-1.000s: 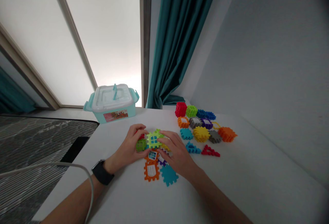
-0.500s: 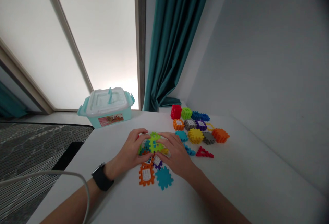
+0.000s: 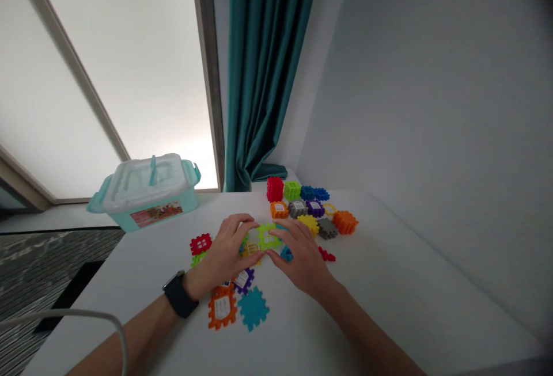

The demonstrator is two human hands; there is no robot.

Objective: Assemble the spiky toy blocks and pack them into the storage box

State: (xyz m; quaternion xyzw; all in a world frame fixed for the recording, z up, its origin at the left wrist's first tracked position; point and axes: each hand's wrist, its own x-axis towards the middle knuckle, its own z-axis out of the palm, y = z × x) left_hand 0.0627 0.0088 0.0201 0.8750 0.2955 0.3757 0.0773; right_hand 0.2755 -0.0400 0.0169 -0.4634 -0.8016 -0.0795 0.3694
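Note:
My left hand [image 3: 224, 255] and my right hand [image 3: 300, 264] close from both sides on a small cluster of plastic waffle block pieces [image 3: 259, 242], mainly a lime green window piece and a yellow piece. Left of my left hand lie a red window piece [image 3: 201, 243] and a green piece [image 3: 197, 259]. Below my hands are a purple piece [image 3: 243, 280], an orange window frame piece [image 3: 222, 308] and a teal piece [image 3: 253, 308]. Several assembled block cubes [image 3: 298, 209] stand beyond my right hand, with a red triangular piece [image 3: 327, 255] near it.
A plastic storage box with a clear lid and teal handles [image 3: 142, 192] stands at the table's far left. The white table [image 3: 389, 284] meets a grey wall on the right. A cable [image 3: 73, 311] crosses the lower left, above a dark striped floor.
The red and green pieces have come away from the cluster and now lie left of my left hand. The view has turned, shifting the whole scene left.

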